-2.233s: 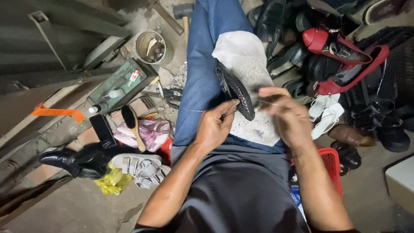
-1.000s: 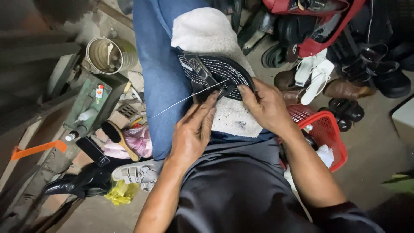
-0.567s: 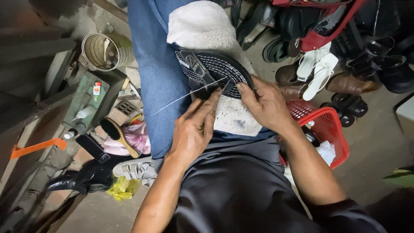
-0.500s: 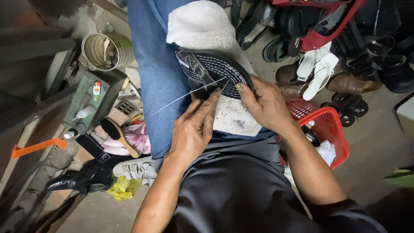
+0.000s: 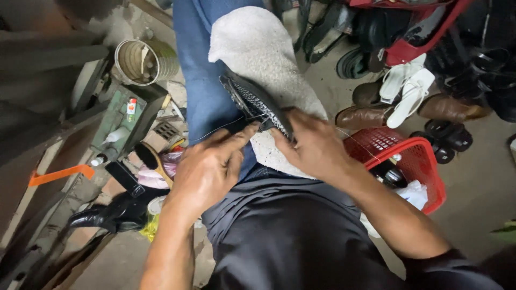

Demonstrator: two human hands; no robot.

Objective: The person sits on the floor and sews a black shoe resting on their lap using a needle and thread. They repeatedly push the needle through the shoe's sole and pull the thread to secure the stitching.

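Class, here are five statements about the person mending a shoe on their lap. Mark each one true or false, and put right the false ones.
1. Both hands are on the dark shoe. True: the left hand and right hand meet at its near end.
2. The shoe rests on a pale towel laid over the leg. True.
3. The plastic basket beside the person is blue. False: it is red.
4. A metal tin stands on the person's left side. True.
5. The white sandals lie inside the basket. False: they lie on the floor beyond it, among other shoes.
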